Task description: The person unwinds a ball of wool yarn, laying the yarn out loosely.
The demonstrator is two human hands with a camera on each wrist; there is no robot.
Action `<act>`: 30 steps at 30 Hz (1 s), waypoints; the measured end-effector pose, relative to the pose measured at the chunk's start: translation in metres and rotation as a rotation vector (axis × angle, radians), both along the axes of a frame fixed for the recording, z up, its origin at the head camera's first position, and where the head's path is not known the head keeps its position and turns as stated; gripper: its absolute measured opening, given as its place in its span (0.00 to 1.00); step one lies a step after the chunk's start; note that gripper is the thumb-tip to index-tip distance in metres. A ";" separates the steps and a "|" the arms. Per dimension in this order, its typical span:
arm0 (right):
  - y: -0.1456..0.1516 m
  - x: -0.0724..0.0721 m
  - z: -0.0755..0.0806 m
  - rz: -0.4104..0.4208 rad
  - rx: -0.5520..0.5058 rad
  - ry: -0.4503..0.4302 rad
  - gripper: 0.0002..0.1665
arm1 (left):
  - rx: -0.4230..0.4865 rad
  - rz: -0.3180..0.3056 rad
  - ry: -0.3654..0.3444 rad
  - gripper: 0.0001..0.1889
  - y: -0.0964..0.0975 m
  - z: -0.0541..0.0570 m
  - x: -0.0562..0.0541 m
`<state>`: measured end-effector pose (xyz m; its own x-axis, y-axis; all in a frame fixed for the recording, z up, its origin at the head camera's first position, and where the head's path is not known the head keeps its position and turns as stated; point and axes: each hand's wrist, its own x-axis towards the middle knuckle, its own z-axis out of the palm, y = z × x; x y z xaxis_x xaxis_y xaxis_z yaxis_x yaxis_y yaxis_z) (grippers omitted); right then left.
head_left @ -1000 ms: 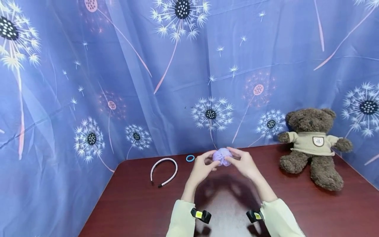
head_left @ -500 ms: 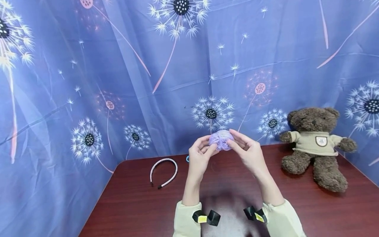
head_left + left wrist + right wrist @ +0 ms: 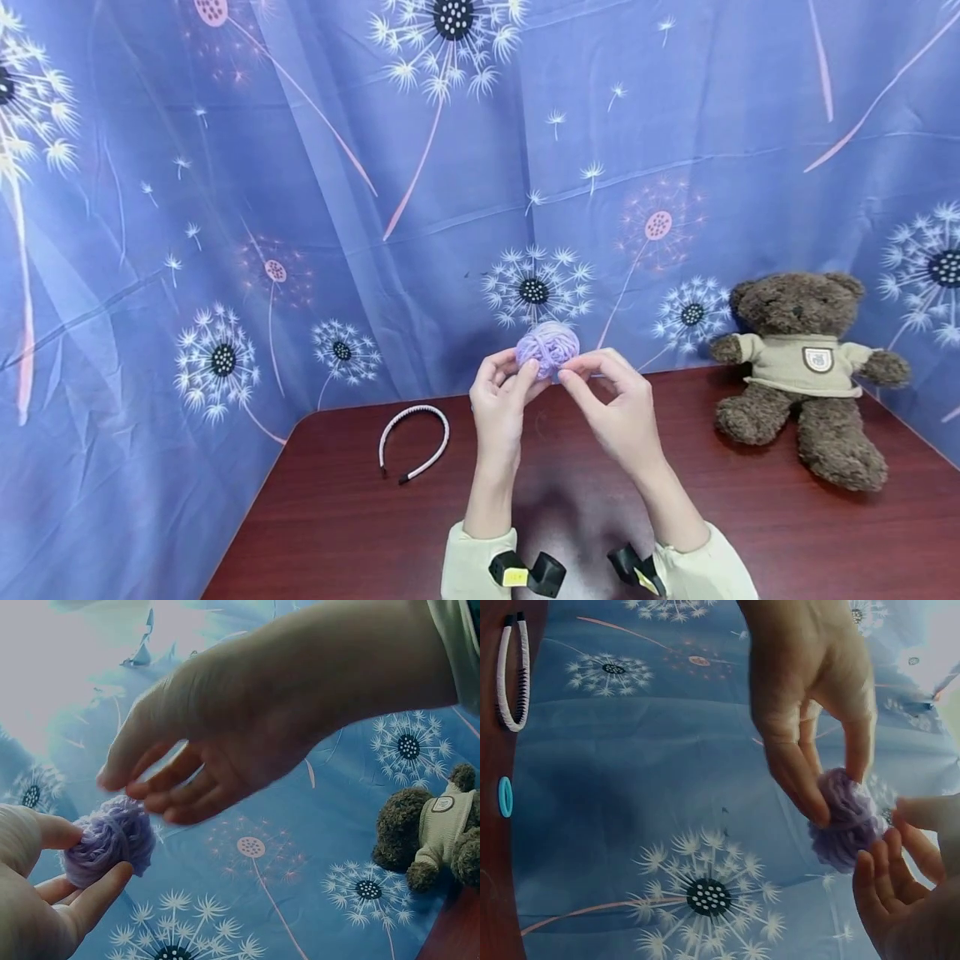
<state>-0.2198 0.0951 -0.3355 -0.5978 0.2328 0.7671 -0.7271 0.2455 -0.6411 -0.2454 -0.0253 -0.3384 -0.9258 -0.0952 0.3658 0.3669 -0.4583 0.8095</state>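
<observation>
A small ball of lilac yarn [image 3: 548, 348] is held up above the far part of the table, its strands wound in several directions. My left hand [image 3: 498, 408] grips its left side between thumb and fingers, as the left wrist view also shows on the yarn ball [image 3: 109, 841]. At the lower right edge of the ball, my right hand [image 3: 617, 408] pinches the yarn with thumb and forefinger tips close together. Whether a loose strand lies between those tips is too small to tell. In the right wrist view, the right fingers [image 3: 881, 881] are curled beside the ball.
A white headband [image 3: 415, 444] lies on the dark red table [image 3: 337, 525] at the left. A blue ring [image 3: 505, 796] lies near the table's back edge, mostly hidden in the head view. A brown teddy bear [image 3: 798, 383] sits at the right, before a blue dandelion-print curtain [image 3: 450, 317].
Both hands have raised the yarn ball off the back of the table and turned it. My right hand has shifted from the ball's right side down to its lower right edge.
</observation>
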 end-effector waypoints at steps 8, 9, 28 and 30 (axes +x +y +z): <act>-0.006 -0.007 -0.008 -0.067 0.005 -0.049 0.05 | 0.028 0.027 0.016 0.16 0.005 0.002 0.002; -0.007 -0.008 -0.008 -0.073 -0.004 -0.053 0.05 | 0.023 0.029 0.017 0.16 0.005 0.002 0.002; 0.000 -0.013 -0.011 -0.178 0.087 -0.129 0.03 | -0.041 0.015 0.027 0.17 0.007 -0.002 -0.001; 0.003 -0.013 -0.010 -0.162 0.096 -0.153 0.03 | -0.044 0.013 0.020 0.16 0.004 -0.002 -0.002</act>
<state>-0.2326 0.0978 -0.3457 -0.6699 0.2650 0.6935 -0.5693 0.4162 -0.7090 -0.2478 -0.0213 -0.3403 -0.9171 -0.0908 0.3881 0.3889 -0.4172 0.8214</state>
